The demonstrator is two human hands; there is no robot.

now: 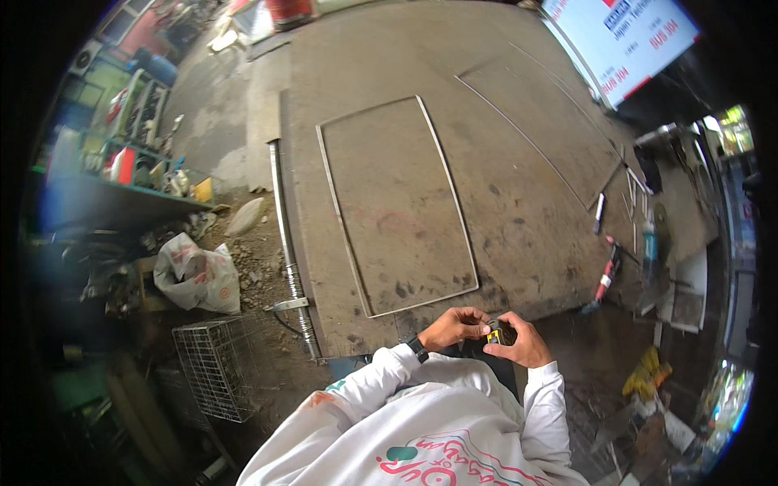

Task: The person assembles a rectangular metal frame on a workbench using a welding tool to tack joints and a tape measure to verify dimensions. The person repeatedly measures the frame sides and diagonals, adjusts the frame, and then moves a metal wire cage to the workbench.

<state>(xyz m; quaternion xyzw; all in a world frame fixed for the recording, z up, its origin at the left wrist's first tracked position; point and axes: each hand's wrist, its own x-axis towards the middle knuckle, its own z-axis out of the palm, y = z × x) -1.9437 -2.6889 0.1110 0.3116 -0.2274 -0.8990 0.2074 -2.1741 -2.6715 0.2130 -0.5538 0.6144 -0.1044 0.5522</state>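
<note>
Just past the table's near edge, close to my body, my two hands meet. My right hand (525,345) is closed round a small yellow-and-black tape measure (495,335). The fingers of my left hand (454,327) pinch together at the front of the tape measure; little or no blade shows. A thin rectangular metal frame (423,303) lies flat on the worktable (527,243), its near side just beyond my hands. Neither hand touches the frame.
A long metal clamp (282,211) runs along the table's left edge. Thin rods (527,139) lie at the far right, and a red-and-black hand tool (604,278) near the right edge. On the left stand a white sack (194,275) and a wire cage (212,368).
</note>
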